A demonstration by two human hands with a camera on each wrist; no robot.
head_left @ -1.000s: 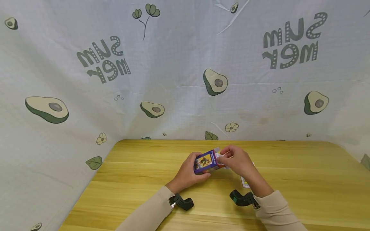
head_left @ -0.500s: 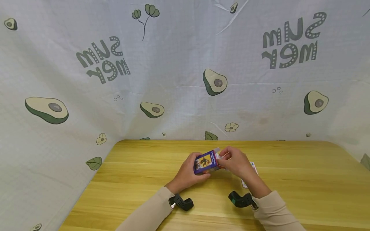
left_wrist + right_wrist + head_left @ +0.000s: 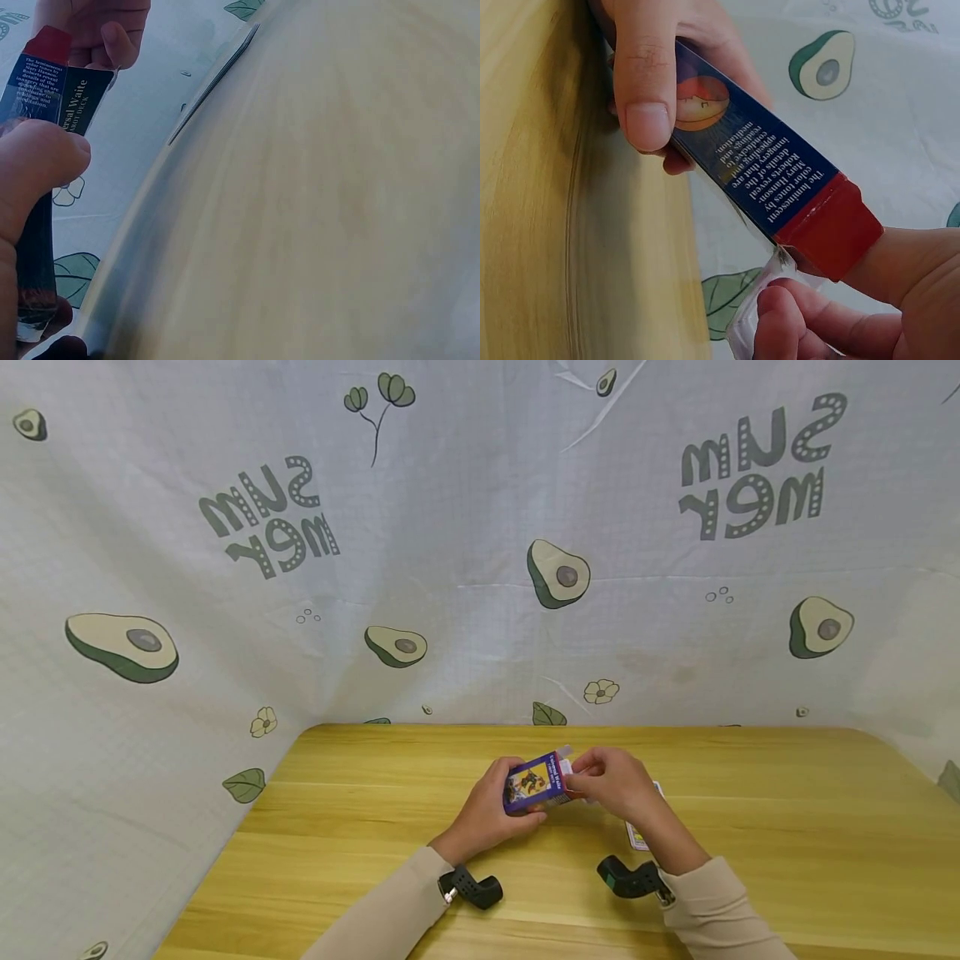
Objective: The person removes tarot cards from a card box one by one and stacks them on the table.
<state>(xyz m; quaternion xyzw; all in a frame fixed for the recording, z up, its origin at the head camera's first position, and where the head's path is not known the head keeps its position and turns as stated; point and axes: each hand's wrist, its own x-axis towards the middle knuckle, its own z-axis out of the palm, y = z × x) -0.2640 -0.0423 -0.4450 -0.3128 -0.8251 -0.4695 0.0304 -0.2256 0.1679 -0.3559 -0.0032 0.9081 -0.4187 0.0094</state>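
My left hand [image 3: 491, 806] grips a blue and red tarot deck box [image 3: 531, 782], tilted, with its opening facing right. In the left wrist view the thumb presses along the box's printed narrow side. A red end flap [image 3: 832, 229] stands out from the box in the right wrist view, and crumpled clear plastic [image 3: 746, 319] hangs below it. At the open end sits my right hand [image 3: 615, 783], fingers bent, fingertips right at the mouth. Its thumb is hidden by the flap, so I cannot tell what it pinches. A white-edged card [image 3: 637, 837] lies partly under the right forearm.
Both hands are above a yellow wooden table [image 3: 360, 827]. Behind it hangs a pale curtain [image 3: 465, 527] printed with avocados. Black wrist cameras stick out from the left wrist [image 3: 472, 887] and the right wrist [image 3: 628, 877].
My right hand has shifted slightly at the box's mouth, its fingers lower and closer in. A white piece shows more clearly at the opening. The left hand and the box have stayed nearly still.
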